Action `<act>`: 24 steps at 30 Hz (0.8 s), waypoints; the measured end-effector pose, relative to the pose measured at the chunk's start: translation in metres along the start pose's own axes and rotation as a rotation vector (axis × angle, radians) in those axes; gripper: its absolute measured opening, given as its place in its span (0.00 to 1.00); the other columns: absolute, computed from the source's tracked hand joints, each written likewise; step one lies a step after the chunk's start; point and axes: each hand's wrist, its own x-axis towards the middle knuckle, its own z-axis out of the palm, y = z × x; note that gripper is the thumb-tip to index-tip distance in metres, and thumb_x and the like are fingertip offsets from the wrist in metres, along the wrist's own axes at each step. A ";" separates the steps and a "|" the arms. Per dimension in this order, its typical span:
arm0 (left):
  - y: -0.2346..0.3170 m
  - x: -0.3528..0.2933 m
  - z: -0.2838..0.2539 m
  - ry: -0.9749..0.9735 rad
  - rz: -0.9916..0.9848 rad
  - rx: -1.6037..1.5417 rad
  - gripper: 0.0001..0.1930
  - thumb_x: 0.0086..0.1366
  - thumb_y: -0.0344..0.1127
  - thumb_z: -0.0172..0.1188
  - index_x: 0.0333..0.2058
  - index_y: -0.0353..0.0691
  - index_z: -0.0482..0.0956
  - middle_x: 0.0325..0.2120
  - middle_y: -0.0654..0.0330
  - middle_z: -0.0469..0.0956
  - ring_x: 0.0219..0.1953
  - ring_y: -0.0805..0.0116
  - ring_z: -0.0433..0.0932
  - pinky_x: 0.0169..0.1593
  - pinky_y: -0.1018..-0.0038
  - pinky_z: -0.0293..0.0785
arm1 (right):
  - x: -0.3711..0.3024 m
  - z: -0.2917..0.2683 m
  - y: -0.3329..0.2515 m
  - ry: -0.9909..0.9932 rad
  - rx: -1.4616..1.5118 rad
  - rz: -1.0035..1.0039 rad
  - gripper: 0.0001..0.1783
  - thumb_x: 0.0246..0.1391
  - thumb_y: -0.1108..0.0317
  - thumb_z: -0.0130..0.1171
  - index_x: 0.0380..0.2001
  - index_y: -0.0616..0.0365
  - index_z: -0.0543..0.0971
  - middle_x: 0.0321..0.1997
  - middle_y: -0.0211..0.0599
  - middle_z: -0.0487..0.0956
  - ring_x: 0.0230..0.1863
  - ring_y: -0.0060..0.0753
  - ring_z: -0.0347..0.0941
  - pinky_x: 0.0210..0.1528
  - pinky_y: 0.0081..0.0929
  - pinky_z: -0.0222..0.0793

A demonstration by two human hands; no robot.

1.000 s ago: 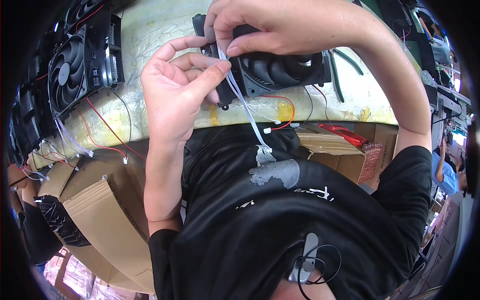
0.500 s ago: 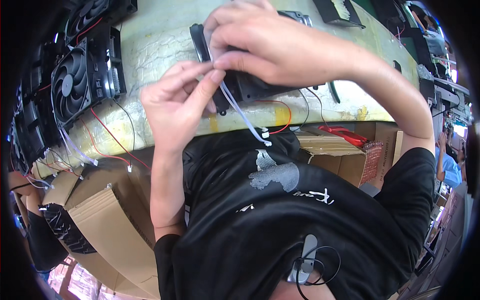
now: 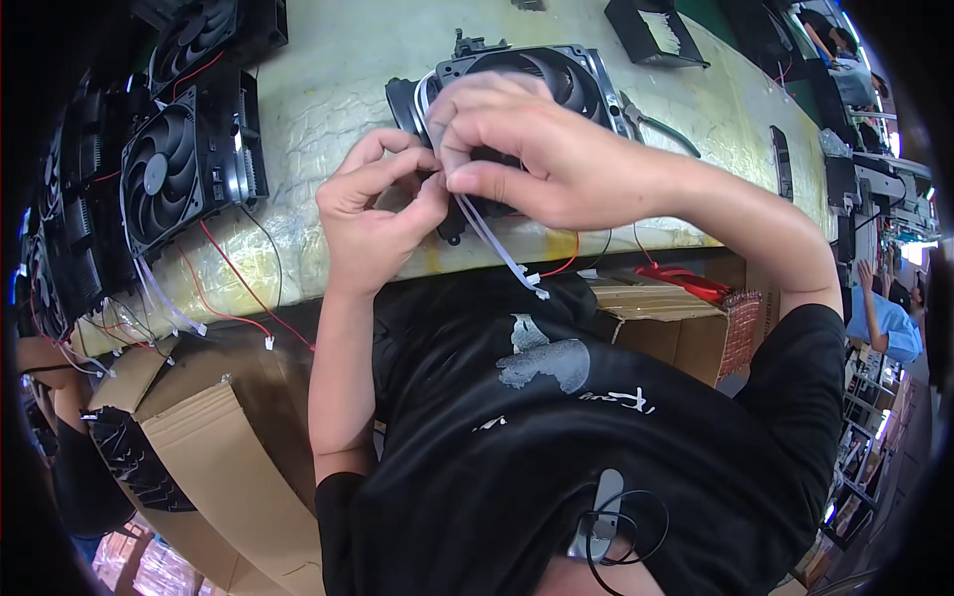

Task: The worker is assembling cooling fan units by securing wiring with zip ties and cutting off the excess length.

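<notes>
A black cooling fan assembly [image 3: 588,84] lies on the bench in front of me, partly covered by my hands. A pale lavender-white cable [image 3: 489,238] runs out below my fingertips and ends in small white connectors over the bench's near edge. At the fan's left side my left hand [image 3: 383,204] pinches the cable between thumb and fingers. My right hand [image 3: 542,149] reaches across the fan, its thumb and forefinger closed on the cable beside the left fingertips. The exact pinch point is hidden by the fingers.
Pliers with dark green handles [image 3: 664,131] lie right of the fan. More fan units [image 3: 164,169] with trailing wires stand at the left. A black box [image 3: 656,35] sits at the back right. Open cardboard boxes [image 3: 214,447] stand below the bench edge. Other people are at both sides.
Both hands have shifted slightly down in the picture, the left one also rightward, and stay together at the cable. More of the fan and the pliers now shows as the view has moved.
</notes>
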 end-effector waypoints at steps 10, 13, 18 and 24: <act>-0.007 -0.005 -0.005 0.008 0.206 0.208 0.10 0.49 0.17 0.66 0.33 0.31 0.84 0.42 0.53 0.74 0.32 0.72 0.78 0.37 0.79 0.73 | -0.001 0.008 0.007 0.094 0.106 -0.089 0.06 0.60 0.66 0.54 0.32 0.57 0.72 0.44 0.39 0.72 0.59 0.45 0.64 0.63 0.46 0.49; -0.015 -0.004 -0.008 -0.016 0.171 0.278 0.10 0.48 0.16 0.64 0.31 0.32 0.84 0.47 0.53 0.69 0.34 0.71 0.77 0.39 0.78 0.73 | -0.003 0.011 0.013 0.092 0.113 -0.113 0.07 0.60 0.65 0.54 0.33 0.56 0.72 0.44 0.40 0.72 0.59 0.46 0.63 0.63 0.47 0.48; -0.017 -0.003 -0.002 0.045 0.145 0.128 0.10 0.49 0.16 0.63 0.31 0.33 0.84 0.48 0.54 0.68 0.34 0.71 0.72 0.41 0.79 0.69 | -0.008 0.019 0.013 0.161 0.212 -0.135 0.09 0.61 0.63 0.54 0.33 0.57 0.73 0.43 0.42 0.72 0.56 0.45 0.63 0.60 0.45 0.50; -0.009 0.001 0.000 0.051 0.143 0.252 0.11 0.51 0.17 0.64 0.34 0.35 0.85 0.48 0.55 0.69 0.33 0.73 0.70 0.40 0.79 0.68 | -0.062 -0.030 0.003 0.544 -0.160 -0.003 0.23 0.47 0.56 0.69 0.43 0.54 0.76 0.52 0.41 0.73 0.57 0.44 0.66 0.59 0.38 0.59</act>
